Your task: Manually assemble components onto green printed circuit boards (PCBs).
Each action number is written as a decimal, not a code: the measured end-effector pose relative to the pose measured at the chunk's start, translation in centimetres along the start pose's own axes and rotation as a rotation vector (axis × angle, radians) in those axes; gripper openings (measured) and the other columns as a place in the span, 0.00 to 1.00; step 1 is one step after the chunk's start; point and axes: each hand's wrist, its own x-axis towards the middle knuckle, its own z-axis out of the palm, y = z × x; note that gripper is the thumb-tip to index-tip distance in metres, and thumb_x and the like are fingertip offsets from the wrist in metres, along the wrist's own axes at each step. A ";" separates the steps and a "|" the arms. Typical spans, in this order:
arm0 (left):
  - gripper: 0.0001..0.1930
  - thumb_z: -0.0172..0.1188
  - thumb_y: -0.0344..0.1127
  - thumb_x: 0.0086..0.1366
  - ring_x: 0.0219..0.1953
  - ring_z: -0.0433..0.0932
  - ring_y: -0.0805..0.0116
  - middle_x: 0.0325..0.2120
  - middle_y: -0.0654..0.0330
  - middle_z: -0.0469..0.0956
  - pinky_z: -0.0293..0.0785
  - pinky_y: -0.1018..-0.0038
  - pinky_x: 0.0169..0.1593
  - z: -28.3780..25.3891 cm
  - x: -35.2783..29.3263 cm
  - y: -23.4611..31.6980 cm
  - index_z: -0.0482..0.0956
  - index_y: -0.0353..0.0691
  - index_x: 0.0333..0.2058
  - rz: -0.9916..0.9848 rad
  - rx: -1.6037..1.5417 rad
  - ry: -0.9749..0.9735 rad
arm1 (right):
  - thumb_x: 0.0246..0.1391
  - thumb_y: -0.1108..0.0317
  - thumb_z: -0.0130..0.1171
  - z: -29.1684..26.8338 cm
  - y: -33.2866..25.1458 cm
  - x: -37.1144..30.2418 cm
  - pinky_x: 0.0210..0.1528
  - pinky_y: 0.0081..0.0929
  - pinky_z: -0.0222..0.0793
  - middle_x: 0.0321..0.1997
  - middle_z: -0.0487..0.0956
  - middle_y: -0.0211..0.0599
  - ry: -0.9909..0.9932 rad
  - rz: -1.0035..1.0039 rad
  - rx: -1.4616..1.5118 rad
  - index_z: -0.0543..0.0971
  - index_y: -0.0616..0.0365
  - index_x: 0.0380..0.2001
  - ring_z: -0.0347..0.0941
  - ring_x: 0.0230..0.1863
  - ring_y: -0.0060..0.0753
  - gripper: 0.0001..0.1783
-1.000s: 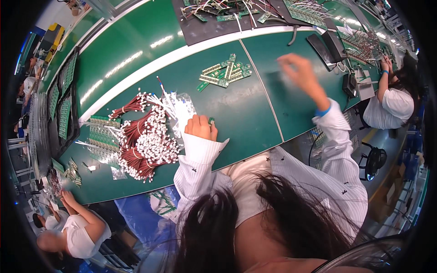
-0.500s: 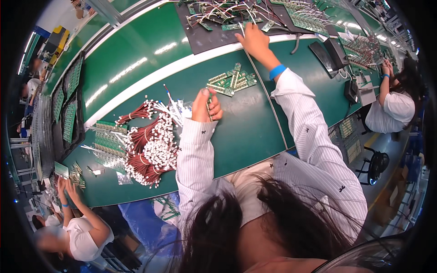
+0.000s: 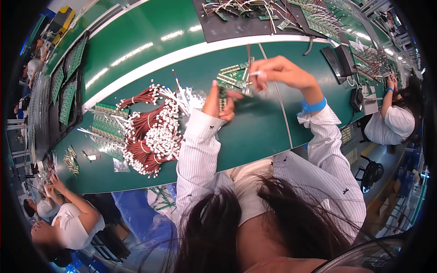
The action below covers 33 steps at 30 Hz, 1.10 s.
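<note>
— Where are the hands just now?

— Both are raised above the green tabletop [image 3: 255,132], close to one another; the left hand [image 3: 217,103] is clamped on a small green circuit board [image 3: 222,96], which it holds on edge with its long axis running roughly up and down in the head view; the right hand [image 3: 277,73] is pinched together on a white connector [image 3: 255,73] at the end of a thin wire.

— And which way does the board lie from the right hand?

— To its left and a little lower, near but apart; the connector sits between the two hands, just above the stack of green boards [image 3: 234,76] lying on the tabletop behind them; the right hand is the nearer one to that stack.

— What else lies about?

— Left of the left hand, a heap of red wire bundles with white plugs [image 3: 152,134]; beyond them a flat panel of green boards [image 3: 105,123]; at the far side, a black mat [image 3: 236,22] with more boards and wires.

— Anyone else in view?

— A person in white [image 3: 391,123] at the right end of the tabletop, and another one [image 3: 68,223] at the lower left; their hands are well apart from this one's.
</note>
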 end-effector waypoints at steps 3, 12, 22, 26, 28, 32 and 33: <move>0.37 0.26 0.67 0.59 0.07 0.46 0.81 0.11 0.63 0.61 0.46 0.85 0.12 1.6 -0.3 0.1 0.69 0.38 0.40 -0.154 -0.028 -0.082 | 0.55 0.66 0.46 1.2 -0.6 -0.5 0.29 0.20 0.61 0.25 0.72 0.34 -0.216 -0.132 0.023 0.72 0.65 0.18 0.66 0.25 0.24 0.17; 0.17 0.42 0.44 0.63 0.11 0.51 0.81 0.23 0.52 0.70 0.51 0.85 0.15 -0.1 -0.8 -0.1 0.69 0.33 0.37 0.136 -0.054 -0.197 | 0.53 0.66 0.49 4.0 -1.2 -1.0 0.28 0.25 0.63 0.26 0.71 0.36 0.126 0.111 -0.522 0.74 0.65 0.24 0.68 0.25 0.29 0.13; 0.07 0.53 0.33 0.59 0.14 0.62 0.82 0.17 0.65 0.70 0.56 0.85 0.17 2.0 -0.8 -1.5 0.70 0.37 0.26 0.328 0.647 0.199 | 0.44 0.69 0.57 6.0 2.4 0.0 0.32 0.26 0.64 0.38 0.70 0.38 0.522 -0.369 -0.558 0.76 0.63 0.24 0.67 0.30 0.32 0.07; 0.07 0.54 0.33 0.58 0.16 0.64 0.84 0.15 0.67 0.70 0.60 0.85 0.20 2.1 -0.5 -2.1 0.72 0.36 0.25 0.524 0.880 0.331 | 0.38 0.72 0.60 7.3 3.5 -0.8 0.30 0.24 0.66 0.42 0.69 0.39 0.664 -0.332 -0.986 0.77 0.58 0.26 0.69 0.33 0.33 0.07; 0.06 0.55 0.33 0.58 0.17 0.65 0.84 0.15 0.67 0.71 0.61 0.85 0.21 2.4 -0.5 -2.3 0.72 0.36 0.26 0.612 1.035 0.371 | 0.37 0.73 0.61 7.7 3.5 -0.7 0.29 0.23 0.67 0.43 0.68 0.40 0.664 -0.343 -1.015 0.78 0.57 0.27 0.70 0.34 0.33 0.08; 0.06 0.55 0.32 0.57 0.19 0.66 0.84 0.16 0.66 0.71 0.62 0.85 0.22 2.5 -0.9 -2.1 0.72 0.36 0.26 0.666 1.055 0.496 | 0.38 0.76 0.58 8.6 2.7 -1.0 0.28 0.25 0.67 0.42 0.69 0.38 0.926 -0.423 -0.964 0.77 0.55 0.33 0.71 0.32 0.32 0.13; 0.05 0.55 0.32 0.57 0.19 0.66 0.85 0.16 0.66 0.71 0.62 0.85 0.21 2.4 -0.8 -2.1 0.72 0.36 0.26 0.699 1.032 0.561 | 0.40 0.78 0.57 8.8 2.7 -1.5 0.27 0.25 0.67 0.40 0.71 0.37 1.000 -0.435 -0.922 0.77 0.55 0.35 0.71 0.30 0.32 0.15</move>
